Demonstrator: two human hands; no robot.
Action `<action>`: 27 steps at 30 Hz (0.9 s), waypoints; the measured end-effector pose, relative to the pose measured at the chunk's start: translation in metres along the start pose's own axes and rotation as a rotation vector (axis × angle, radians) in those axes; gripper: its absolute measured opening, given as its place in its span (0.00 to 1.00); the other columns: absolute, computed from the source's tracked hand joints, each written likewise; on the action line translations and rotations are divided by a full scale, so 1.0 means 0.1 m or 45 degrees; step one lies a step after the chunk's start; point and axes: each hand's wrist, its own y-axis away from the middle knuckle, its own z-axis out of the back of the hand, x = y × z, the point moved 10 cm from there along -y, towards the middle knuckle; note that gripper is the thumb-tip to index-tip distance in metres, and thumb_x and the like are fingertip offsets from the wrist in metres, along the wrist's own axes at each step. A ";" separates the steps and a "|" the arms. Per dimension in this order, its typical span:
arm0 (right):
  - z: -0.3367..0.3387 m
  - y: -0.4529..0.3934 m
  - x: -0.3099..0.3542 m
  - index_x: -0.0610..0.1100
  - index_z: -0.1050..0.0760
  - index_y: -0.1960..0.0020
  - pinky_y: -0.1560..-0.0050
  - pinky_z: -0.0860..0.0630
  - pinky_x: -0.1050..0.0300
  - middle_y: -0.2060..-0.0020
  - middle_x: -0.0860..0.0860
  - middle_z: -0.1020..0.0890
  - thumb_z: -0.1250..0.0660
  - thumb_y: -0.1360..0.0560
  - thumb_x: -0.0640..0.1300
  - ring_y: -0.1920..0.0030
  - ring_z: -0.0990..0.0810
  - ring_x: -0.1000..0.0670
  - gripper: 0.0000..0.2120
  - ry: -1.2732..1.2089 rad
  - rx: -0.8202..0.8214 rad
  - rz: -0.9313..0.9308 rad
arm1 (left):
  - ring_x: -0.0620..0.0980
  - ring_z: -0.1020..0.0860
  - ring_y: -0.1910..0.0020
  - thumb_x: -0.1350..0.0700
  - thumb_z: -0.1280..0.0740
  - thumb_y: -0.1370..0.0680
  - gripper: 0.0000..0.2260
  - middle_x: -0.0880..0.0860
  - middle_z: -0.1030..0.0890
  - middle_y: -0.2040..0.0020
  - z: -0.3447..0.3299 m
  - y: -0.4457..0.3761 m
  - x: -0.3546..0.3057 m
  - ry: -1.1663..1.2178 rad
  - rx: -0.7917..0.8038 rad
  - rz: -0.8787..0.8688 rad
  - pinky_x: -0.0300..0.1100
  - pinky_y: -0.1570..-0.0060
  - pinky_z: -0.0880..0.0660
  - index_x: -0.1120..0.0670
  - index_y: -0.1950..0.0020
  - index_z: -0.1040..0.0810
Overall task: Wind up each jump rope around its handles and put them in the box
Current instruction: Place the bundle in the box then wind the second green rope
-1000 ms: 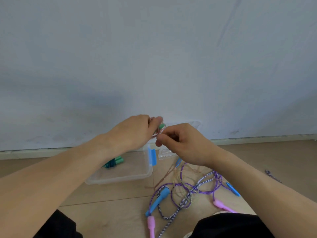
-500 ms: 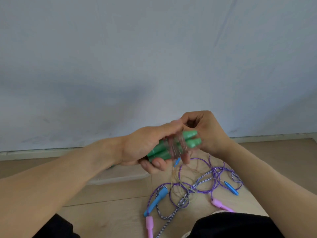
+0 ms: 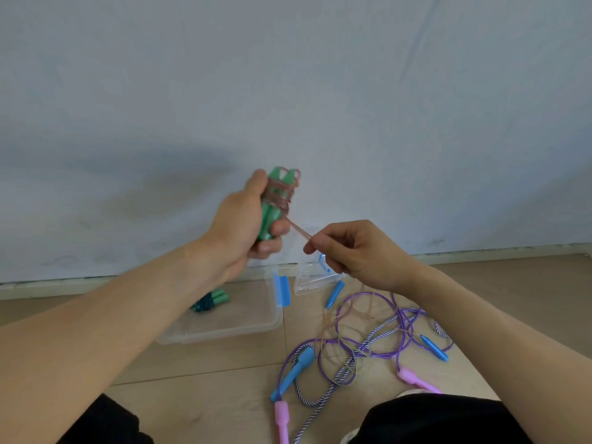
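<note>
Clear plastic makes up the storage box (image 3: 224,328) lying on the wooden floor (image 3: 205,373) by the wall (image 3: 288,75), with a blue latch (image 3: 282,290) on its right end. Inside it, near the far left, lies one wound rope bundle with green handles (image 3: 209,301), partly hidden by the left forearm. Just right of the box sits its clear lid (image 3: 312,280), also with a blue latch.

Above the box, the left hand (image 3: 237,235) grips a pair of green handles (image 3: 272,206) held upright and side by side, fingers curled round their lower half; a pinkish translucent rope (image 3: 282,193) is wound round their upper half. One strand runs down and right to the right hand (image 3: 355,251), which pinches it between thumb and fingertips (the strand looks taut).

On the floor to the right lies a tangle of loose ropes: a purple rope (image 3: 368,318) with blue handles (image 3: 293,373), a striped purple-and-white rope (image 3: 320,398) with pink handles (image 3: 282,421), and a pale translucent cord (image 3: 336,318) ending at another blue handle (image 3: 334,293). Dark trouser legs (image 3: 426,421) fill the near edge.
</note>
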 end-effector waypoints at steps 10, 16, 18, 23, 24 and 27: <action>0.30 0.07 -0.60 0.51 0.18 0.58 0.68 0.34 0.68 0.74 0.56 0.30 0.39 0.19 0.54 0.74 0.32 0.59 0.15 0.504 0.253 -0.424 | 0.43 0.32 0.83 0.43 0.49 0.16 0.25 0.55 0.27 0.67 0.73 -0.07 -0.45 -0.426 -0.481 -0.218 0.33 0.83 0.39 0.59 0.45 0.20; 0.61 0.45 -1.27 0.55 0.15 0.53 0.64 0.33 0.59 0.73 0.55 0.29 0.38 0.20 0.57 0.71 0.32 0.51 0.13 0.599 0.421 -0.828 | 0.44 0.32 0.81 0.41 0.49 0.16 0.27 0.55 0.29 0.68 0.85 -0.06 -0.54 -0.319 -0.520 -0.330 0.34 0.82 0.39 0.61 0.42 0.21; 0.79 0.55 -1.44 0.56 0.16 0.52 0.60 0.30 0.56 0.68 0.53 0.24 0.39 0.20 0.54 0.68 0.27 0.51 0.12 0.728 0.403 -0.910 | 0.44 0.32 0.81 0.41 0.49 0.16 0.25 0.55 0.28 0.68 0.91 -0.03 -0.60 -0.295 -0.563 -0.365 0.33 0.81 0.39 0.59 0.45 0.22; 1.08 0.74 -1.96 0.48 0.26 0.30 0.38 0.26 0.55 0.35 0.47 0.22 0.42 0.20 0.38 0.38 0.22 0.45 0.20 1.365 0.450 -1.105 | 0.47 0.34 0.81 0.40 0.49 0.17 0.25 0.55 0.28 0.70 0.84 -0.03 -0.51 -0.296 -0.521 -0.276 0.34 0.80 0.41 0.58 0.46 0.22; 1.11 0.72 -2.03 0.44 0.27 0.30 0.36 0.27 0.53 0.33 0.45 0.24 0.43 0.21 0.37 0.36 0.24 0.44 0.20 1.419 0.427 -1.113 | 0.48 0.35 0.80 0.39 0.49 0.17 0.27 0.54 0.28 0.71 0.77 -0.05 -0.44 -0.336 -0.464 -0.231 0.33 0.80 0.41 0.59 0.43 0.22; 1.05 0.58 -1.71 0.41 0.27 0.34 0.36 0.28 0.51 0.33 0.43 0.25 0.42 0.23 0.38 0.35 0.25 0.42 0.19 1.247 0.143 -0.979 | 0.48 0.35 0.81 0.40 0.49 0.17 0.26 0.53 0.29 0.74 0.39 -0.03 -0.24 -0.400 -0.222 -0.141 0.34 0.81 0.41 0.59 0.48 0.21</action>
